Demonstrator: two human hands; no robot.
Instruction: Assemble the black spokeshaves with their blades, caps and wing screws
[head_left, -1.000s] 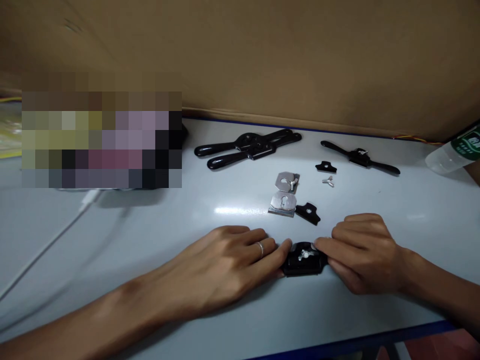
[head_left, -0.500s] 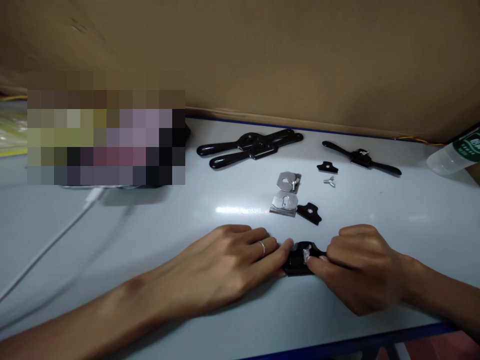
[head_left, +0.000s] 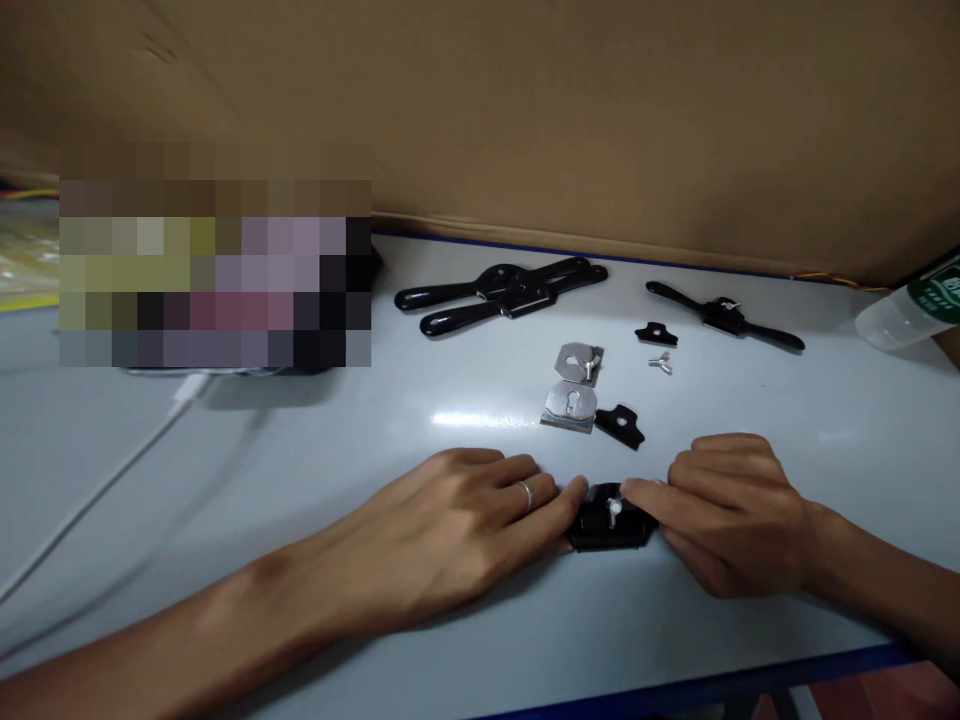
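Note:
A black spokeshave (head_left: 595,520) lies near the front of the table with a silver wing screw (head_left: 616,512) at its middle. My left hand (head_left: 469,520), a ring on one finger, is closed over its left handle, which is hidden beneath. My right hand (head_left: 739,515) is curled at the right end and covers that handle. Its index finger reaches to the wing screw's upper end. Just behind lie a black cap plate (head_left: 621,426) with a hole and two flat silver blades, the nearer blade (head_left: 570,402) touching the cap plate and the farther blade (head_left: 574,363) bearing a wing screw (head_left: 589,368).
Two black spokeshave bodies (head_left: 517,295) overlap at the back. An assembled spokeshave (head_left: 724,315) lies to their right, near another cap plate (head_left: 656,334) and a loose wing screw (head_left: 661,363). A bottle (head_left: 904,312) lies tilted at far right. A white cable (head_left: 112,470) crosses the left side.
My right hand has shifted slightly up and right, its thumb leaving the wing screw and its index finger now at the screw's upper end. My left hand stays put.

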